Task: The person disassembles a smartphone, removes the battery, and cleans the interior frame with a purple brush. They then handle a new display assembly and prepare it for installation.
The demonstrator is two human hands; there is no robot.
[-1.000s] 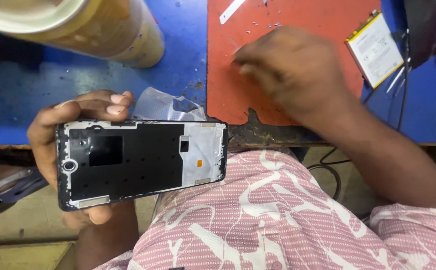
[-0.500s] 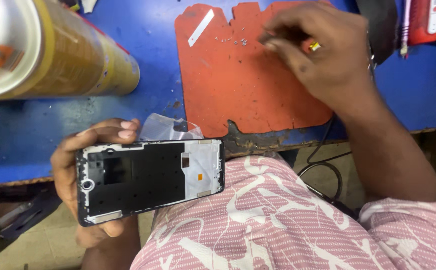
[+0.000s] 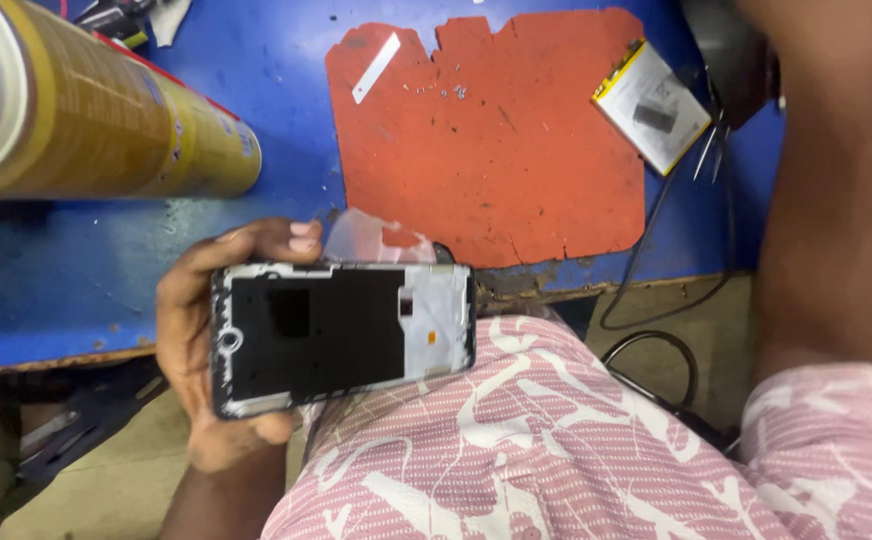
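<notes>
Phone frame [image 3: 341, 335]: your left hand [image 3: 201, 350] fingers grip it off the desk [image 3: 76, 270] front edge. Right hand beyond view; its fingers' state can't be told.

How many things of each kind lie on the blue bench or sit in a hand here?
Open black phone frame, in left hand: 1
Flat silver battery: 1
Gold cylindrical spray can: 1
Torn orange rubber mat: 1
Total: 4
</notes>
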